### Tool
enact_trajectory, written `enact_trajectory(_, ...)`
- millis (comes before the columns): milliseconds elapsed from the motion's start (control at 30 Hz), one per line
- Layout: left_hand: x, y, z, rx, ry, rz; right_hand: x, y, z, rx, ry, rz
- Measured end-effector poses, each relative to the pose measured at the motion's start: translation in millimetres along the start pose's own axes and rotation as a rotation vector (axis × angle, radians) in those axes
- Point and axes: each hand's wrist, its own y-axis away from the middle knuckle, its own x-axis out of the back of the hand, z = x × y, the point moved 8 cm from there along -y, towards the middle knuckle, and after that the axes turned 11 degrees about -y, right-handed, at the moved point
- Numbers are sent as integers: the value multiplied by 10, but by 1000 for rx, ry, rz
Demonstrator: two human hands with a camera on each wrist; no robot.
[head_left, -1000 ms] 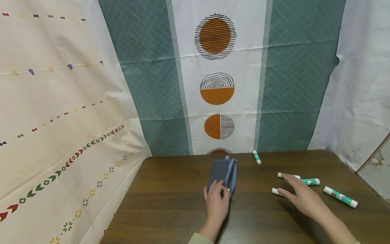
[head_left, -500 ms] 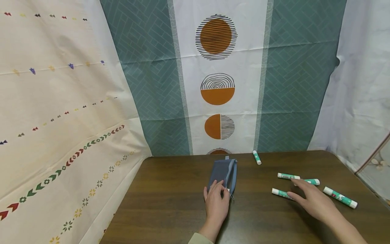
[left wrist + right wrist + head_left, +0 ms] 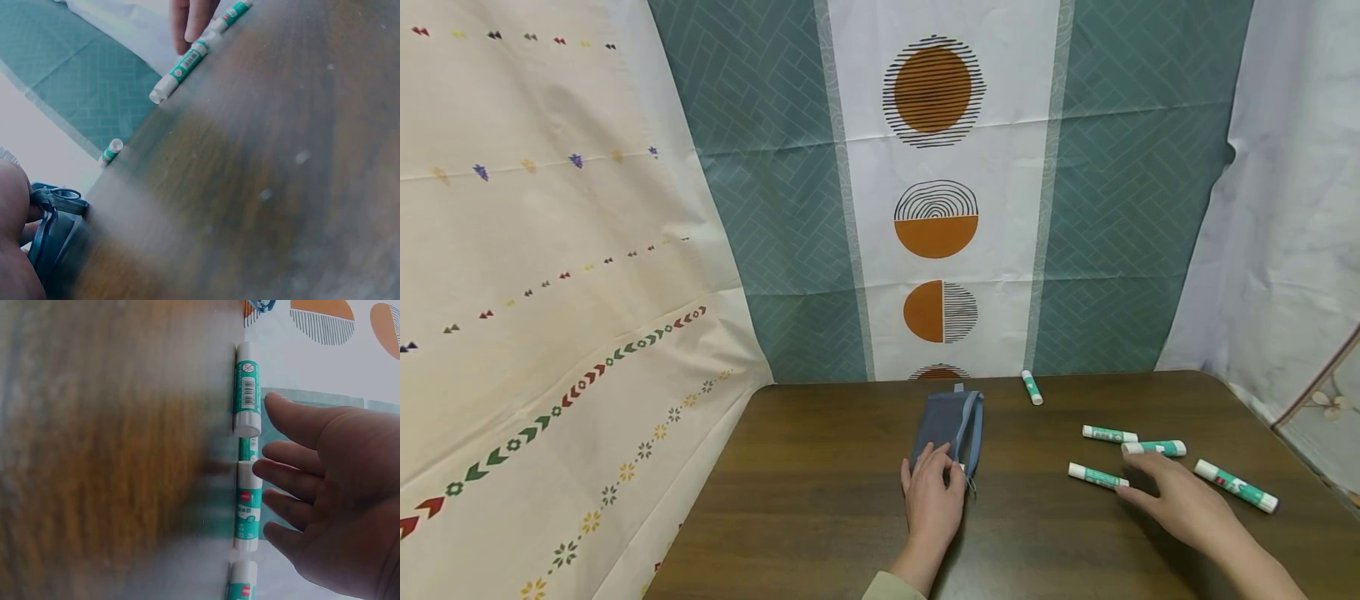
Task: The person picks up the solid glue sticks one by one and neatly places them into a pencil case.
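Right hand [image 3: 1187, 504] has shifted slightly rightward, baring more of the nearest glue stick [image 3: 1093, 475], which lies by its thumb among four on the table's [image 3: 805, 475] right side. Its fingers are loosely spread, holding nothing. Left hand [image 3: 934, 500] grips the near end of the unzipped pouch [image 3: 943, 421] with bent fingers; a fifth stick [image 3: 1032, 387] lies near the far edge.

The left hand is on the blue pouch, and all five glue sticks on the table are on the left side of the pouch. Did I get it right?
Not quite: the five glue sticks on the table are to the right of the blue pouch, as the head view shows. The left hand is on the pouch.
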Motion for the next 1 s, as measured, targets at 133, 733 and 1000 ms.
enact_trajectory(133,5,3,4,-3,5,8,-18,-20,31,-20,1,-25)
enact_trajectory(733,-1,-3,2,-2,2,-10,-69,-1,122,-52,-44,-86)
enact_trajectory(1000,3,2,4,0,8,-14,-54,17,125,-32,-62,-63)
